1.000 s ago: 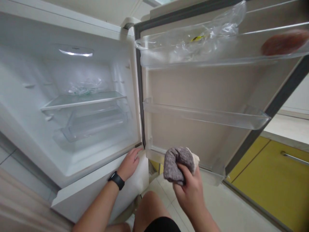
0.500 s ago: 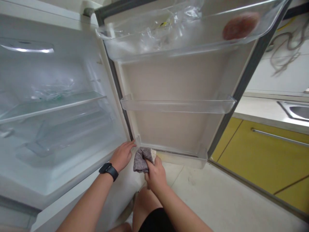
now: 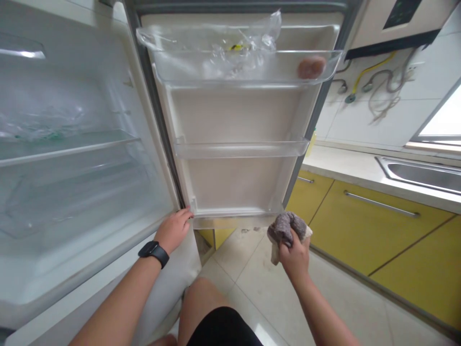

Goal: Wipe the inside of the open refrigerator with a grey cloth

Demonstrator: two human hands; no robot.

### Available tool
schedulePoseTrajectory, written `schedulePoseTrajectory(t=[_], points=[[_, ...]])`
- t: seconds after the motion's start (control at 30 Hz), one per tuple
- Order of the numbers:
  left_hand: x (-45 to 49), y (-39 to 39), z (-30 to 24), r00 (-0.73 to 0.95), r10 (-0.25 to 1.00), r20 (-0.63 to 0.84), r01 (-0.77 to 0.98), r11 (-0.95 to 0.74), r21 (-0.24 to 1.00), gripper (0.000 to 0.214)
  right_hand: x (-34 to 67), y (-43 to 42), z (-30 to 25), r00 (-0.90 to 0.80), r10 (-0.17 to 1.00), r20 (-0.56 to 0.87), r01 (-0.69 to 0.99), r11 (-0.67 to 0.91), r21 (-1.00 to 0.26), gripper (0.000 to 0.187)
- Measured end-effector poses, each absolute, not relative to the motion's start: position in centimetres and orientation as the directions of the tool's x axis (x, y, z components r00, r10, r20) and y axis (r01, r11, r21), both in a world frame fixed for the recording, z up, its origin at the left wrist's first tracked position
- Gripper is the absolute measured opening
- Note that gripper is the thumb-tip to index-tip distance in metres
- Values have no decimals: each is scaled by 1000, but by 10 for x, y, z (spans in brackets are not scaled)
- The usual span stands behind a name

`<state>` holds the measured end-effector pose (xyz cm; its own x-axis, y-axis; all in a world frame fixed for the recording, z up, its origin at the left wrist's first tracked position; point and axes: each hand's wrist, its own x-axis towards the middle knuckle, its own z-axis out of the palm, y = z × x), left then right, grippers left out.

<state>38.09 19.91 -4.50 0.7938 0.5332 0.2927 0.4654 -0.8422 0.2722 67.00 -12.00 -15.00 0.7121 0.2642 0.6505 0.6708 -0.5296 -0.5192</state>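
My right hand point(image 3: 296, 253) is closed around a bunched grey cloth point(image 3: 284, 228), held just below the outer bottom corner of the open fridge door point(image 3: 237, 120). My left hand point(image 3: 173, 229), with a black watch on the wrist, rests with fingers stretched flat on the front lip of the fridge body point(image 3: 72, 269), near the door hinge. The door has a top clear shelf point(image 3: 248, 72) holding a crumpled plastic bag point(image 3: 230, 53) and a reddish-brown round item point(image 3: 311, 67). A middle door shelf point(image 3: 241, 148) holds nothing.
Inside the fridge a glass shelf point(image 3: 65, 149) carries crumpled plastic. Yellow cabinets point(image 3: 378, 226) with metal handles stand to the right under a counter with a steel sink point(image 3: 421, 173). Hoses hang on the tiled wall point(image 3: 382, 91). My bare knee point(image 3: 201, 298) is over the tiled floor.
My right hand with the cloth has moved from the hinge-side bottom corner of the door rightward to its outer bottom corner. The view has swung right. The left hand stays on the fridge lip.
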Motion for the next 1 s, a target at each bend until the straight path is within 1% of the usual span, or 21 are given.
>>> schedulePoseTrajectory(t=[0.13, 0.23, 0.27, 0.33, 0.4, 0.47, 0.57, 0.63, 0.7, 0.8, 0.87, 0.93, 1.0], points=[[387, 194, -47, 769, 574, 281, 494, -813, 308, 39, 654, -73, -159, 727, 310, 613, 683, -420, -597, 56], [389, 192, -47, 749, 604, 272, 522, -791, 319, 39, 620, -31, -165, 739, 288, 609, 671, -385, -633, 58], [390, 191, -47, 743, 612, 270, 531, -785, 319, 39, 607, -18, -166, 739, 297, 605, 673, -377, -636, 58], [391, 190, -47, 735, 624, 265, 547, -777, 313, 39, 579, 2, -165, 702, 376, 605, 712, -342, -614, 59], [391, 189, -46, 734, 628, 258, 555, -774, 306, 38, 552, 18, -159, 619, 492, 613, 779, -285, -558, 62], [391, 189, -45, 732, 630, 257, 559, -772, 301, 38, 530, 29, -151, 538, 578, 614, 830, -238, -504, 66], [390, 187, -44, 723, 642, 256, 572, -764, 300, 37, 516, 33, -139, 516, 617, 595, 841, -233, -488, 68], [389, 186, -43, 719, 649, 248, 579, -757, 302, 37, 523, 24, -135, 557, 604, 569, 818, -283, -500, 63], [388, 185, -42, 718, 654, 237, 585, -752, 304, 37, 542, 5, -135, 594, 580, 558, 800, -351, -487, 56], [388, 184, -42, 715, 661, 229, 590, -745, 309, 39, 584, -33, -139, 608, 539, 583, 793, -446, -414, 51], [388, 183, -43, 710, 666, 229, 592, -740, 320, 39, 613, -56, -140, 625, 484, 612, 771, -504, -389, 50], [389, 182, -43, 704, 671, 234, 586, -734, 342, 40, 635, -74, -137, 683, 408, 606, 711, -563, -421, 52], [390, 180, -44, 700, 673, 237, 575, -729, 371, 43, 648, -86, -129, 783, 320, 534, 604, -599, -526, 55]])
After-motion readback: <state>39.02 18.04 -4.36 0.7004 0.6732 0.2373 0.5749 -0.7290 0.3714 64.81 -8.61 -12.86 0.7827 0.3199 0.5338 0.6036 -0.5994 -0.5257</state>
